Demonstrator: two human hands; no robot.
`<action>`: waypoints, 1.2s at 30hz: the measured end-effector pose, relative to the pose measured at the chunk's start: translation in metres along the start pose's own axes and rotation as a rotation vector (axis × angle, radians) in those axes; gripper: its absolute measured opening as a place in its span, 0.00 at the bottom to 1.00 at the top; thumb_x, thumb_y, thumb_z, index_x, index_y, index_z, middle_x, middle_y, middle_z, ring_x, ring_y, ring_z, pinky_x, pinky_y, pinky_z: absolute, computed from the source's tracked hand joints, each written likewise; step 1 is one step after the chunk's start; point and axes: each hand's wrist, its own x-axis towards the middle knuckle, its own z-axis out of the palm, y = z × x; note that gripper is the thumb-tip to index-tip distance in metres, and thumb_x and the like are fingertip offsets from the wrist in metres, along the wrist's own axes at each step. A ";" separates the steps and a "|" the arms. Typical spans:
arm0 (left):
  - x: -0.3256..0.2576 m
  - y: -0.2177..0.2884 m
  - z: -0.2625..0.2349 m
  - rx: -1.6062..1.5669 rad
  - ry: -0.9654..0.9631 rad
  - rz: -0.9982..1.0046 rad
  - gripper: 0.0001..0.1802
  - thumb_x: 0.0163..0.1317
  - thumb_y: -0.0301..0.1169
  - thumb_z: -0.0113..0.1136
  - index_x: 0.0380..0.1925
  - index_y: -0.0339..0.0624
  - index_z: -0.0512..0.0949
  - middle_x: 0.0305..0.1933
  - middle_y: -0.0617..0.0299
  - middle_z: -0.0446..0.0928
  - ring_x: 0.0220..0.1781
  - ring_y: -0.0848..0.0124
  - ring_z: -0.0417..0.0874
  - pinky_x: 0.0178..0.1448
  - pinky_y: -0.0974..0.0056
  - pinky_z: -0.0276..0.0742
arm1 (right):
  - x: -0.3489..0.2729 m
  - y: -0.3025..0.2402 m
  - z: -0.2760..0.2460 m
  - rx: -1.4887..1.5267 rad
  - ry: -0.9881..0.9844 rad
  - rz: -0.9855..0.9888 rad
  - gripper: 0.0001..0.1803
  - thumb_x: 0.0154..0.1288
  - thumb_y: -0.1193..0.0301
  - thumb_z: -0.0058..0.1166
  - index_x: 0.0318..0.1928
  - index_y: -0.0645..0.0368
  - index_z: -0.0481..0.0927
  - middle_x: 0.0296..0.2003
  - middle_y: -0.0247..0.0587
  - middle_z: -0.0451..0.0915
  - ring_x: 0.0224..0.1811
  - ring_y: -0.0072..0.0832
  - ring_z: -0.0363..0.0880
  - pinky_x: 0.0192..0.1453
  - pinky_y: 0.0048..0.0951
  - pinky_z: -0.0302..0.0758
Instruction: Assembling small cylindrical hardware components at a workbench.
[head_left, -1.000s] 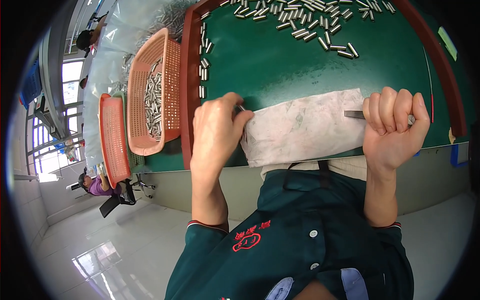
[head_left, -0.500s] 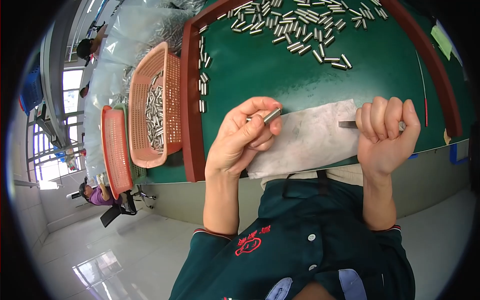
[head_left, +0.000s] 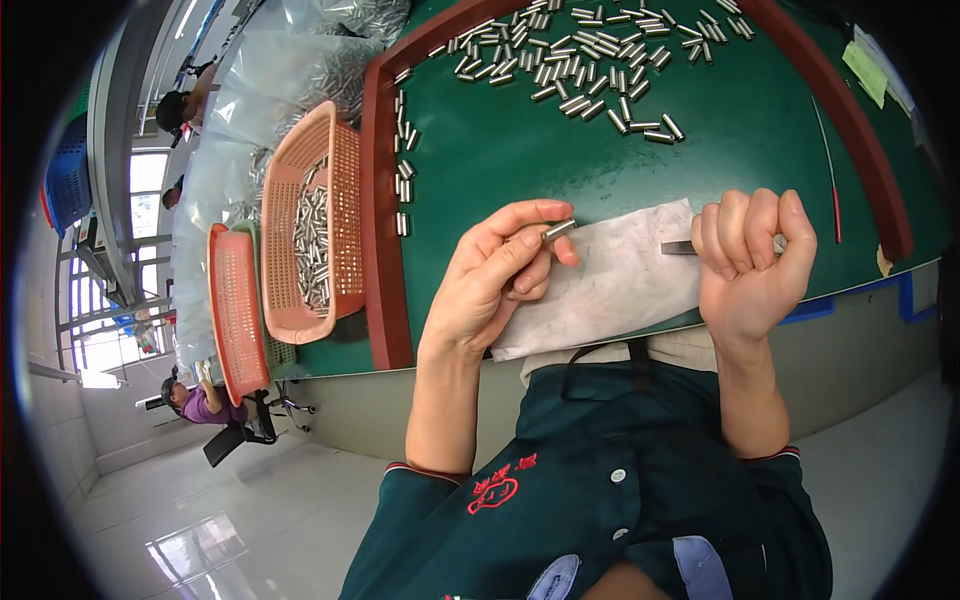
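Pinched between thumb and fingertips of the left hand (head_left: 490,290), a short silver metal cylinder (head_left: 558,230) is held above the grey cloth (head_left: 620,280), its long axis pointing toward two o'clock. A thin metal tool (head_left: 680,247) is gripped in the fisted right hand (head_left: 750,265), its tip pointing toward nine o'clock.

The bench (head_left: 700,170) under my work is dark green with a red-brown raised rim (head_left: 380,200), and across the upper middle of the frame lie shiny silver metal pins (head_left: 590,70), one more silver pin (head_left: 558,230) pinched in my left hand (head_left: 490,290) over a pale grey-white cloth (head_left: 610,290). At left sit two salmon-orange mesh baskets (head_left: 300,230), the nearer one filled with silver pins. My jacket (head_left: 600,480) at the bottom is dark green with red embroidery and red-and-white cuff trim.
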 end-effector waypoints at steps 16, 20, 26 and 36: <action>-0.004 -0.020 0.020 1.131 0.175 0.302 0.04 0.57 0.23 0.52 0.31 0.33 0.70 0.17 0.59 0.71 0.19 0.74 0.72 0.25 0.70 0.66 | 0.000 -0.005 0.033 0.024 -0.152 -0.050 0.22 0.64 0.64 0.27 0.11 0.51 0.51 0.08 0.27 0.50 0.12 0.16 0.42 0.17 0.21 0.44; -0.011 -0.019 0.014 1.321 0.245 0.388 0.05 0.52 0.24 0.58 0.28 0.35 0.74 0.14 0.61 0.66 0.15 0.74 0.65 0.21 0.72 0.61 | -0.003 0.015 0.037 0.020 -0.135 0.033 0.23 0.64 0.66 0.29 0.11 0.53 0.52 0.08 0.27 0.51 0.12 0.16 0.43 0.16 0.21 0.44; -0.012 -0.020 0.011 1.317 0.255 0.407 0.05 0.46 0.22 0.60 0.25 0.36 0.74 0.17 0.56 0.71 0.16 0.65 0.71 0.22 0.65 0.66 | 0.004 0.033 0.045 0.010 -0.109 0.137 0.24 0.64 0.66 0.31 0.10 0.54 0.52 0.07 0.28 0.50 0.11 0.16 0.44 0.15 0.21 0.44; -0.010 -0.026 0.006 1.274 0.269 0.481 0.04 0.44 0.21 0.60 0.21 0.37 0.74 0.17 0.58 0.70 0.16 0.64 0.70 0.21 0.64 0.65 | 0.007 0.034 0.047 -0.075 -0.113 0.262 0.24 0.64 0.63 0.27 0.10 0.51 0.51 0.06 0.27 0.50 0.10 0.16 0.40 0.15 0.21 0.43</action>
